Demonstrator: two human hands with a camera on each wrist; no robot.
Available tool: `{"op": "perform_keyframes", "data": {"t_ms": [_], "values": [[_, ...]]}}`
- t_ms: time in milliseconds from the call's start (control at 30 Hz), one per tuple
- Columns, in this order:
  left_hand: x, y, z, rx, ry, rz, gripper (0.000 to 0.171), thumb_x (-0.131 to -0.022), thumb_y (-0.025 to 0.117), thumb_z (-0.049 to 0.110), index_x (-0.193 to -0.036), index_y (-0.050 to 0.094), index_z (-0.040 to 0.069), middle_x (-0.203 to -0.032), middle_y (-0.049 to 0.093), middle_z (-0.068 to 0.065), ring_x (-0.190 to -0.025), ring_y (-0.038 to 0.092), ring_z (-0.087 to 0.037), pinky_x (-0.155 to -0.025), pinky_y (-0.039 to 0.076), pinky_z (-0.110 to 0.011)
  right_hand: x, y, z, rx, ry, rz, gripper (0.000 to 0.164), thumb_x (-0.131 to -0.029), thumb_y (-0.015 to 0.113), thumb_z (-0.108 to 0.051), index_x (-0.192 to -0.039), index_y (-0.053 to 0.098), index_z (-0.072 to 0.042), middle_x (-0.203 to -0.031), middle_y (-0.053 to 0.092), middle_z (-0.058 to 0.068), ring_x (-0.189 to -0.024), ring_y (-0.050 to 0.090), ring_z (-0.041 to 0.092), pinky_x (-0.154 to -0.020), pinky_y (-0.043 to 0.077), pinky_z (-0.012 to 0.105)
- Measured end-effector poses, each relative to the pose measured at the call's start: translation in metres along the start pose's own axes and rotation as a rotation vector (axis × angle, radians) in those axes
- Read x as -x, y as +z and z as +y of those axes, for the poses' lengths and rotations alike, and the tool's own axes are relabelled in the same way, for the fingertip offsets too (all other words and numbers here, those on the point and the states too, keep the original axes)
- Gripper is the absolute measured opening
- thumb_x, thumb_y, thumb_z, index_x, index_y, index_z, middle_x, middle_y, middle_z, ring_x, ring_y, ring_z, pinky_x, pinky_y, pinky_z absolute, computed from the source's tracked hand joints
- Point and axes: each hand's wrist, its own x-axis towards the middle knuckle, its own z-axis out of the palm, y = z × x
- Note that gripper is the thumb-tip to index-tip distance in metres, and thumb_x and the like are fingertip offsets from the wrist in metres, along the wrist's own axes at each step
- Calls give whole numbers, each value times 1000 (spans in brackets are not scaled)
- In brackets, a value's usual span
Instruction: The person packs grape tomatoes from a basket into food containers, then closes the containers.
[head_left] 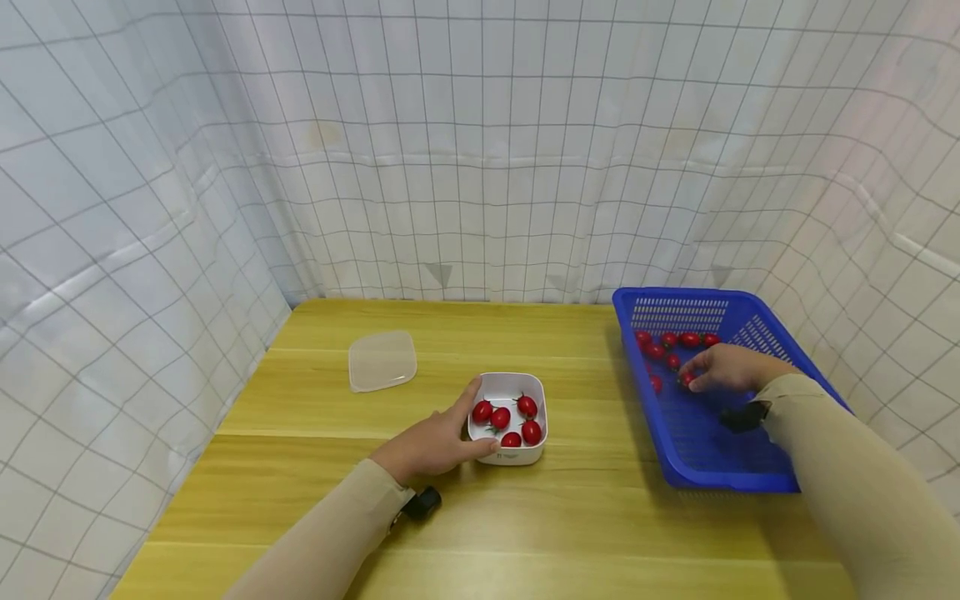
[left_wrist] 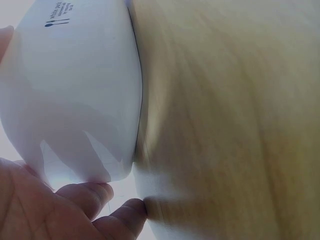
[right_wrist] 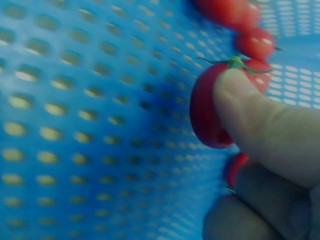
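My left hand (head_left: 437, 440) grips the left side of a small square white container (head_left: 528, 455), thumb at its front and fingers toward the back. Several cherry tomatoes (head_left: 500, 417) lie inside it. Over at the right, my right hand (head_left: 733, 368) reaches into a blue perforated basket (head_left: 701, 442). It pinches a cherry tomato (right_wrist: 205, 110) with a green stem; the thumb presses on its side in the right wrist view. Other cherry tomatoes (head_left: 688, 339) are gathered at the basket's far left. In the left wrist view, fingers (left_wrist: 82, 197) touch the container's smooth wall.
A translucent lid (head_left: 382, 361) lies flat at the back left of the wooden table (head_left: 337, 517). White grid-patterned curtains (head_left: 480, 167) enclose the table at the back and sides. The basket's raised rim (head_left: 637, 375) stands between the two hands.
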Motion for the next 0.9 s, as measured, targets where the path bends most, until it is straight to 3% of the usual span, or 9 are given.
{"op": "perform_keyframes", "data": {"t_ms": [267, 467, 567, 700, 900], "values": [[0, 0, 0, -4, -3, -7, 104, -95, 67, 62, -171, 2, 32, -175, 25, -5, -156, 32, -46, -128, 24, -63, 11, -16, -11, 37, -27, 92, 41, -99, 72, -28, -128, 72, 2, -117, 77, 19, -116, 70, 42, -102, 50, 65], [0, -1, 2, -6, -11, -1, 104, -95, 67, 62, -171, 3, 31, -174, 29, -7, -155, 35, -45, -125, 30, -64, 14, -36, -38, 59, -65, 196, 40, -100, 72, -25, -131, 71, 1, -116, 79, 15, -114, 71, 35, -99, 53, 60], [1, -1, 3, -8, -10, 0, 104, -95, 67, 61, -171, 3, 31, -174, 29, -7, -155, 35, -46, -125, 29, -65, 13, -45, -60, 49, -79, 222, 38, -100, 72, -23, -132, 72, -3, -100, 79, 6, -90, 70, 21, -88, 56, 48], [1, -2, 3, -14, -8, 2, 104, -95, 67, 61, -171, 3, 31, -174, 29, -7, -155, 34, -47, -127, 25, -64, 9, -52, -94, 3, -97, 215, 40, -101, 71, -26, -137, 70, -8, -69, 59, -9, -60, 46, 7, -70, 42, 31], [0, -2, 3, -19, -8, -2, 104, -96, 67, 61, -171, 2, 30, -174, 28, -7, -156, 33, -47, -127, 25, -64, -1, -45, -148, -66, -141, 155, 39, -101, 70, -24, -138, 70, -11, -56, 44, -11, -49, 40, 8, -54, 39, 27]]}}
